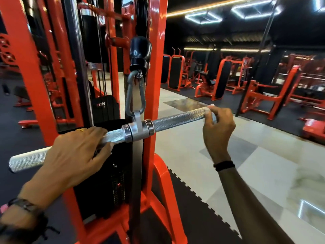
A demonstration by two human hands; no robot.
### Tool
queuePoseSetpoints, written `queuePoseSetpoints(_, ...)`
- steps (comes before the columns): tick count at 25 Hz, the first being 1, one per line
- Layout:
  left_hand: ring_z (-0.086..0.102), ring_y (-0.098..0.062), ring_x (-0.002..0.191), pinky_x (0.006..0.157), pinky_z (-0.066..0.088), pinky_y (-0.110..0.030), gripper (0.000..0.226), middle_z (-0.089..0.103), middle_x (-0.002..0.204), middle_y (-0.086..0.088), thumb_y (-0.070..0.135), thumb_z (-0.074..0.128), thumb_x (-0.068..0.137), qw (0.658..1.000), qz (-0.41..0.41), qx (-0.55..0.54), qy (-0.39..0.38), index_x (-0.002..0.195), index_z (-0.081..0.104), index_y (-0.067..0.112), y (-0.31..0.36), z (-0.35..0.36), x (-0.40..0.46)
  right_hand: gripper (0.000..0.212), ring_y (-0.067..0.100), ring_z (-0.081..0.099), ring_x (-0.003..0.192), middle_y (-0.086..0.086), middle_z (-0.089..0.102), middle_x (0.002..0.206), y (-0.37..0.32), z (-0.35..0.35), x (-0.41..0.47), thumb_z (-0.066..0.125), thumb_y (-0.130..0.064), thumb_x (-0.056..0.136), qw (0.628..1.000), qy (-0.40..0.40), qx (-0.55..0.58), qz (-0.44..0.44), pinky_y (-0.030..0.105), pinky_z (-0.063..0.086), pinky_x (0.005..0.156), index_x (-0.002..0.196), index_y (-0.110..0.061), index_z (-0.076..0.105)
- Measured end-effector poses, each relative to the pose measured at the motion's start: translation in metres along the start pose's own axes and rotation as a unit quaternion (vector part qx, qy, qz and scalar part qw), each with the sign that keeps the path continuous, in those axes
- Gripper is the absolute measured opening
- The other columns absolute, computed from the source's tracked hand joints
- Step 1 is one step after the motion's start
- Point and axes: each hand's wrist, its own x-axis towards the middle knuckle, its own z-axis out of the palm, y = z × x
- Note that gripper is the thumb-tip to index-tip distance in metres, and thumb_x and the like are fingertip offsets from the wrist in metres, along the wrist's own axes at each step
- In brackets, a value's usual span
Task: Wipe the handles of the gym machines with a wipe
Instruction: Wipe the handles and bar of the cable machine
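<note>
Both my forearms are showing bare, no sleeves. I'm wearing a gold ring [80, 130] on my left hand [73, 155], a dark watch [24, 205] with dark cord bands below it on that wrist. Right hand [218, 127]: I'm wearing a black beaded wristband [224, 165].

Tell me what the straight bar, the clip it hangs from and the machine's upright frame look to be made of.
Straight bar: bare metal, likely chromed steel; silvery with cross-hatched knurling.
Clip: dull grey metal, apparently steel; smooth, matte sheen.
Upright frame: seemingly steel under glossy orange-red paint, showing bright reflections.
</note>
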Motion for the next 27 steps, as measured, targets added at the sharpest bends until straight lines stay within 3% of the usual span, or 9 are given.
queuePoseSetpoints(2,0.064,-0.032,0.065,0.05,0.041,-0.032,0.047,0.064,0.074,-0.001,0.053,0.035,0.089,1.0,0.005,-0.001,0.015,0.095,0.065,0.016,0.002,0.003,0.0,0.01,0.022,0.059,0.086,0.015,0.062,0.09,-0.037,0.015,-0.027,0.064,0.005,0.088,0.997,-0.031,0.057,-0.048,0.024,0.048,0.079,0.094,0.001,0.071)
queuePoseSetpoints(5,0.065,-0.033,0.064,0.05,0.039,-0.032,0.049,0.063,0.076,-0.001,0.051,0.039,0.087,0.999,0.005,0.004,0.031,0.101,0.068,0.014,0.002,0.002,-0.001,0.018,0.015,0.059,0.092,0.012,0.059,0.095,-0.087,0.027,-0.082,0.063,0.005,0.09,0.973,-0.147,0.115,-0.135,0.018,0.049,0.082,0.106,0.003,0.071)
queuePoseSetpoints(9,0.068,-0.033,0.071,0.051,0.043,-0.032,0.052,0.069,0.09,-0.001,0.049,0.045,0.085,0.999,0.008,0.003,0.054,0.109,0.07,0.01,0.0,-0.001,-0.003,0.014,0.013,0.056,0.085,0.013,0.062,0.091,-0.043,0.017,-0.044,0.067,0.002,0.088,0.985,-0.093,0.072,-0.126,0.014,0.045,0.077,0.101,-0.001,0.073)
queuePoseSetpoints(12,0.069,-0.032,0.074,0.052,0.047,-0.033,0.051,0.07,0.093,0.0,0.047,0.05,0.083,0.997,-0.01,-0.009,0.08,0.11,0.072,0.01,0.004,0.004,-0.007,0.009,0.022,0.059,0.083,0.018,0.063,0.091,0.007,0.011,0.006,0.066,-0.002,0.09,0.999,-0.024,0.003,-0.042,0.035,0.049,0.075,0.096,0.001,0.072)
queuePoseSetpoints(14,0.069,-0.031,0.074,0.052,0.048,-0.033,0.048,0.071,0.092,0.0,0.046,0.053,0.081,0.995,-0.021,-0.012,0.099,0.108,0.074,0.011,0.011,0.006,-0.006,0.01,0.026,0.06,0.084,0.019,0.061,0.091,0.01,0.014,0.007,0.064,-0.002,0.091,1.0,-0.002,-0.004,-0.011,0.037,0.049,0.076,0.096,0.003,0.071)
queuePoseSetpoints(16,0.07,-0.031,0.074,0.053,0.051,-0.035,0.047,0.072,0.093,-0.003,0.043,0.055,0.079,0.992,-0.021,-0.013,0.127,0.104,0.076,0.01,0.015,0.006,-0.004,0.011,0.022,0.058,0.087,0.017,0.06,0.092,-0.015,0.023,-0.02,0.062,0.002,0.09,0.997,-0.032,0.05,-0.039,0.033,0.049,0.078,0.098,0.003,0.07)
queuePoseSetpoints(19,0.072,-0.031,0.079,0.059,0.057,-0.041,0.045,0.075,0.097,-0.004,0.044,0.058,0.076,0.988,-0.04,-0.032,0.147,0.1,0.079,0.012,0.013,0.004,-0.001,0.02,0.022,0.06,0.094,0.013,0.058,0.098,-0.066,0.029,-0.079,0.059,0.004,0.092,0.967,-0.167,0.135,-0.138,0.028,0.052,0.084,0.109,0.003,0.069)
queuePoseSetpoints(22,0.073,-0.029,0.082,0.065,0.058,-0.045,0.048,0.075,0.099,0.0,0.048,0.059,0.073,0.99,-0.055,-0.059,0.119,0.101,0.078,0.015,0.016,-0.003,-0.003,0.02,0.017,0.059,0.092,0.011,0.059,0.096,-0.045,0.02,-0.059,0.059,0.003,0.093,0.963,-0.159,0.141,-0.167,0.023,0.05,0.082,0.109,0.001,0.071)
queuePoseSetpoints(27,0.069,-0.023,0.079,0.06,0.044,-0.033,0.045,0.07,0.089,0.013,0.062,0.044,0.078,0.995,-0.091,-0.032,0.036,0.1,0.068,0.032,0.021,-0.019,0.003,0.01,0.021,0.056,0.082,0.02,0.064,0.089,0.042,0.013,0.015,0.065,-0.003,0.09,0.999,-0.043,0.002,-0.001,0.035,0.047,0.075,0.097,0.002,0.072)
